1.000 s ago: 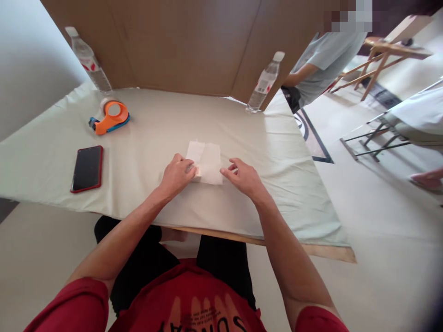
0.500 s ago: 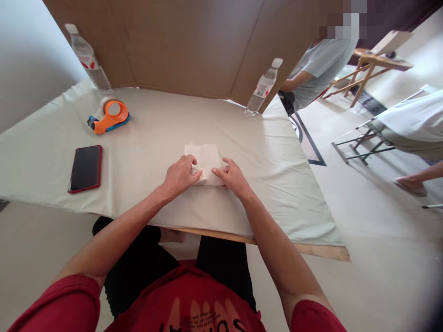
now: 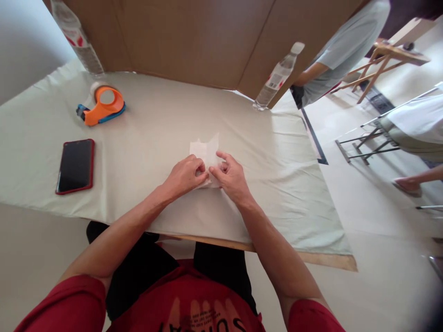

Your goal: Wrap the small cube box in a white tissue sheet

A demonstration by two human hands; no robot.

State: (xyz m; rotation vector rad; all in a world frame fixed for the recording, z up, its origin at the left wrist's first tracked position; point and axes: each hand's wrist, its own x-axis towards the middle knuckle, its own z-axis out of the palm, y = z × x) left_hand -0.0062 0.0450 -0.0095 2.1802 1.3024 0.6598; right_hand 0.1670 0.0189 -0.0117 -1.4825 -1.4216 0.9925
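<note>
A thin white tissue lies on the cloth in front of me, its far edge uneven and one corner sticking up. My left hand is closed at the tissue's near left part, thumb and forefinger pinched on it. My right hand grips the right side, its thumb on top and its fingers curled at the edge. The two thumbs almost meet over the near part. Both hands cover some of the tissue, so its folds there are hidden.
A phone and an orange tape dispenser lie to the left. Two water bottles, a left one and a right one, stand before a cardboard panel. Beyond the table, a person sits behind the panel.
My hands have come closer together, and my left hand has moved right over the tissue. The tissue's far right corner now stands up. The whole view has shifted slightly.
</note>
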